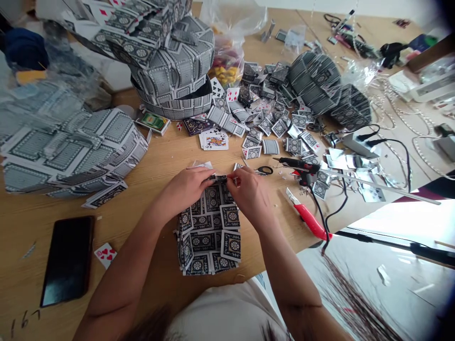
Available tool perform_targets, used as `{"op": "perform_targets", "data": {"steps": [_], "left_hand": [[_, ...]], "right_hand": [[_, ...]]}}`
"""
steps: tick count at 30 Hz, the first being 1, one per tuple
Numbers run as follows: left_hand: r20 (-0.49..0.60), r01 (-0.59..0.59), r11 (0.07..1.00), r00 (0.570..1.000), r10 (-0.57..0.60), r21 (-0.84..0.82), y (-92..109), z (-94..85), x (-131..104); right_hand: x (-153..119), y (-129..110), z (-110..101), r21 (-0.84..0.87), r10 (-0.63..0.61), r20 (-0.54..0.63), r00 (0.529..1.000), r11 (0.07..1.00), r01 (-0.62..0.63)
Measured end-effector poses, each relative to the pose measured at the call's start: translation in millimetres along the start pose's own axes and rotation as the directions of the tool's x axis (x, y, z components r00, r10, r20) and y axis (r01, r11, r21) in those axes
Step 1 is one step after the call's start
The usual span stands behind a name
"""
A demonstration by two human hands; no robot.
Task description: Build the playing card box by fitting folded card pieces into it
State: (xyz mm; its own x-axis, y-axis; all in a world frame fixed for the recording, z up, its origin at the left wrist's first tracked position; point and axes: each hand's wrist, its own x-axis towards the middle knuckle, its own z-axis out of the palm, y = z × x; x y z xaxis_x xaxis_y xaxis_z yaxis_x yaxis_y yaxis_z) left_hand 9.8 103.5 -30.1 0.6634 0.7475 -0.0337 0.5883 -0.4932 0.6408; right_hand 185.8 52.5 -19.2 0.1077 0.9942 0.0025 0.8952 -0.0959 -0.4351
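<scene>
A panel of folded, interlocked playing cards (210, 232) with dark patterned backs lies on the wooden table (159, 161) in front of me. My left hand (188, 187) pinches its far edge from the left. My right hand (249, 192) pinches the same edge from the right, fingertips meeting around a small folded card (221, 178) at the top of the panel. Both hands are closed on that card edge.
Large woven card structures stand at the left (71, 151) and back (170, 61). Several folded cards (270, 118) litter the middle. A black glue gun (302, 168), red box cutter (307, 218), small scissors (263, 170) lie right. A black phone (67, 258) lies front left.
</scene>
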Motion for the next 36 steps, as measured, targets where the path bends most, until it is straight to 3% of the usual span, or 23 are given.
{"op": "perform_targets", "data": {"steps": [4, 9, 15, 24, 36], "left_hand": [[-0.022, 0.031, 0.998, 0.999, -0.032, -0.063, -3, -15.6, -4], [-0.031, 0.101, 0.991, 0.994, -0.104, -0.084, 3, -21.5, -5], [-0.034, 0.129, 0.991, 0.991, -0.130, -0.028, 4, -18.1, -4], [-0.005, 0.033, 0.996, 0.999, -0.033, 0.084, 3, -14.8, -7], [0.030, 0.091, 0.995, 0.995, -0.092, 0.037, -3, -23.3, -12]], "right_hand": [[-4, 1, 2, 0.018, -0.034, -0.034, 0.999, 0.999, 0.035], [-7, 1, 0, -0.008, -0.183, -0.101, 0.978, 0.983, 0.183], [-3, 0, 2, -0.057, -0.290, -0.005, 0.957, 0.956, 0.289], [4, -5, 4, -0.098, -0.246, 0.078, 0.966, 0.963, 0.253], [-2, -8, 1, -0.044, -0.319, 0.041, 0.947, 0.946, 0.321]]}}
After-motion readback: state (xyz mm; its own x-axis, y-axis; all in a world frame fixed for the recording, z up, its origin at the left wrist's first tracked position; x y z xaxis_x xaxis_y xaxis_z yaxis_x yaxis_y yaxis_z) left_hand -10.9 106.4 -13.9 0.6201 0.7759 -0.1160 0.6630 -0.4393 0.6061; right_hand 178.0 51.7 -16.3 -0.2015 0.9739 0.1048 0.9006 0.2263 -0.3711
